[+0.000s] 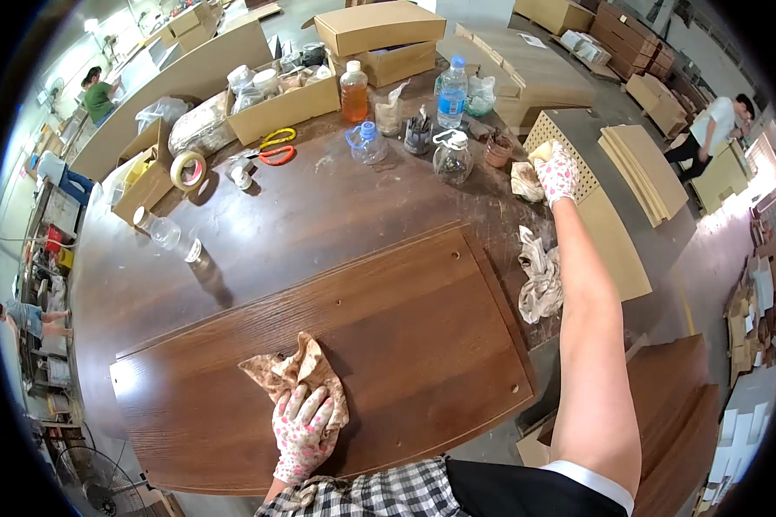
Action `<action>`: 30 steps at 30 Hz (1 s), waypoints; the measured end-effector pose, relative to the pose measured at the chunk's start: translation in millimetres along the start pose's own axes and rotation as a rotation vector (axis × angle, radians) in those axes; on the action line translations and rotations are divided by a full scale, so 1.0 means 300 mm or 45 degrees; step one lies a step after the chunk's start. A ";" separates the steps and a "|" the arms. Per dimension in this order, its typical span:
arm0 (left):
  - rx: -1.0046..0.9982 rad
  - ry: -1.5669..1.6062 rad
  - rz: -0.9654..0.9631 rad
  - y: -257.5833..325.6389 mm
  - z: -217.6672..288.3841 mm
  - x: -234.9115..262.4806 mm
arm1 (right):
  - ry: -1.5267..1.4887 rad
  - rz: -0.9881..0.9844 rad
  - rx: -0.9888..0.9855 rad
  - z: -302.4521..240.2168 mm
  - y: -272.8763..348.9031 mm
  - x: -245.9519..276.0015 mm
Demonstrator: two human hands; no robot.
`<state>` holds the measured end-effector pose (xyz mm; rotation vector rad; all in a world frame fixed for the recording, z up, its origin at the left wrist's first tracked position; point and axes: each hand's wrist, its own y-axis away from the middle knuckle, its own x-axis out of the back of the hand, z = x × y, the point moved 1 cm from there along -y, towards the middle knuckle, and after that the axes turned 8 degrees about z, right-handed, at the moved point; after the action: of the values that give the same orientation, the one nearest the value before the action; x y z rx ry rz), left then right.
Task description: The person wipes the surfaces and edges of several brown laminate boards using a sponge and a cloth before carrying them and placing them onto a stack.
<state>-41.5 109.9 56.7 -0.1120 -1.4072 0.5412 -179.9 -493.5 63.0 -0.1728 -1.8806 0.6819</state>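
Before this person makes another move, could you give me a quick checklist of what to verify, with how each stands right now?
1. Left gloved hand on the stained rag: ok, its fingers lie over it.
2. Dark wood-grain panel beneath that rag: ok, it lies flat on the table.
3. Right gloved hand firmly gripping something: cannot tell; it is at a second rag, its fingertips partly hidden.
4. Space beside the right forearm free of loose cloth: not ok, a crumpled cloth lies there.
5. Water bottle capped: ok, its blue cap is on.
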 end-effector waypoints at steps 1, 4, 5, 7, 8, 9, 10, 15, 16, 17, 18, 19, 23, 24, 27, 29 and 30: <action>0.006 -0.005 -0.002 0.001 0.003 -0.002 | -0.006 -0.004 0.004 -0.011 -0.003 0.005; 0.029 0.001 0.004 -0.009 0.012 -0.010 | 0.183 -0.298 -0.108 0.020 -0.016 -0.027; 0.027 0.008 0.008 -0.016 0.012 -0.017 | 0.189 -0.292 -0.107 0.059 -0.027 -0.045; 0.007 0.045 0.033 -0.014 0.008 -0.013 | 0.140 -0.195 -0.060 0.035 0.001 -0.021; 0.010 0.051 0.040 -0.017 0.006 -0.009 | 0.128 -0.170 -0.064 0.020 0.008 0.002; 0.004 0.060 0.041 -0.016 0.004 -0.010 | 0.137 -0.166 -0.069 0.026 0.019 0.009; 0.000 0.079 0.061 -0.015 0.001 -0.013 | -0.003 0.081 0.082 0.025 0.029 0.026; -0.002 0.245 0.038 -0.001 -0.050 0.012 | -0.955 -0.123 0.232 -0.318 0.435 0.312; 0.059 0.274 0.076 0.017 -0.066 0.004 | -1.129 -0.369 0.201 -0.438 0.568 0.437; 0.075 0.497 0.129 0.008 -0.075 -0.008 | -1.273 -0.415 0.321 -0.450 0.681 0.479; 0.075 0.822 0.249 -0.010 -0.091 -0.011 | -1.200 -0.513 0.482 -0.500 0.793 0.532; 0.116 1.121 0.177 -0.033 -0.107 -0.023 | -1.210 -0.658 0.498 -0.546 0.906 0.582; 0.459 1.771 -0.259 -0.037 -0.175 -0.076 | -1.441 -0.890 0.389 -0.804 1.315 0.645; 0.342 1.773 -0.263 -0.030 -0.186 -0.058 | -1.287 -0.576 0.475 -0.829 1.391 0.614; 0.171 1.606 -0.128 0.002 -0.232 0.022 | -1.508 -0.647 -0.150 -0.787 1.490 0.578; 0.246 1.438 0.029 0.038 -0.316 0.073 | -1.724 -0.304 -0.340 -0.769 1.480 0.667; 0.351 1.479 0.111 0.047 -0.352 0.076 | -1.730 -0.322 -0.406 -0.766 1.485 0.738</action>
<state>56.5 157.2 52.9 -0.2202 -0.1949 0.5859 -152.6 54.0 64.8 0.4471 -3.2248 0.2771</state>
